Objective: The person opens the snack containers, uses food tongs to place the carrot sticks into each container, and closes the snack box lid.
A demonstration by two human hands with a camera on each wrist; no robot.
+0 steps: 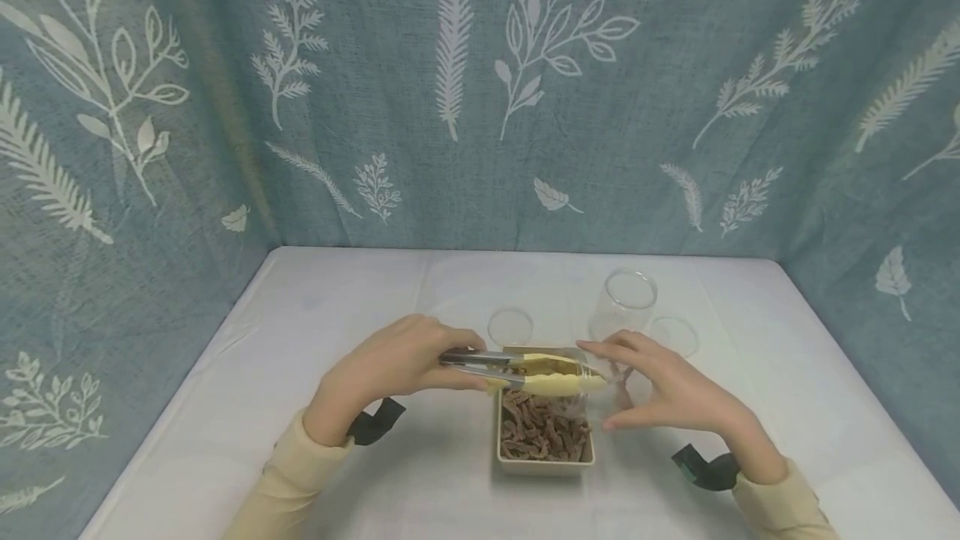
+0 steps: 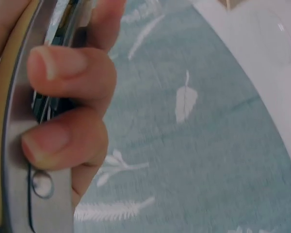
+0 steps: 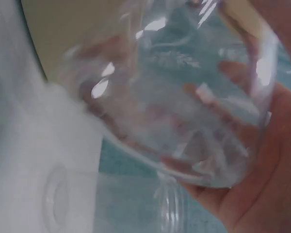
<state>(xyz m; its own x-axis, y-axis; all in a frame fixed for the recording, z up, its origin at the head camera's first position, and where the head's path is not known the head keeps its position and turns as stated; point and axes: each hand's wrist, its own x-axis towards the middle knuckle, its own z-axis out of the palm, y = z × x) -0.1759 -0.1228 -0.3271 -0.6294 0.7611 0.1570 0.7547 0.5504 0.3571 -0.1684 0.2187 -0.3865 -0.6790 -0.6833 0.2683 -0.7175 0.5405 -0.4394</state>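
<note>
Left hand (image 1: 405,359): grips yellow-tipped tongs (image 1: 551,384)
Right hand (image 1: 667,382): holds clear jar (image 1: 624,386)
Box (image 1: 545,467): brown strips (image 1: 542,430) inside, beneath the tongs

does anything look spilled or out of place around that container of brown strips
Nothing stands out. Brown strips lie in the container, with none seen on the white tabletop. The clear jar held in the right hand is tilted, but that looks deliberate.
</note>
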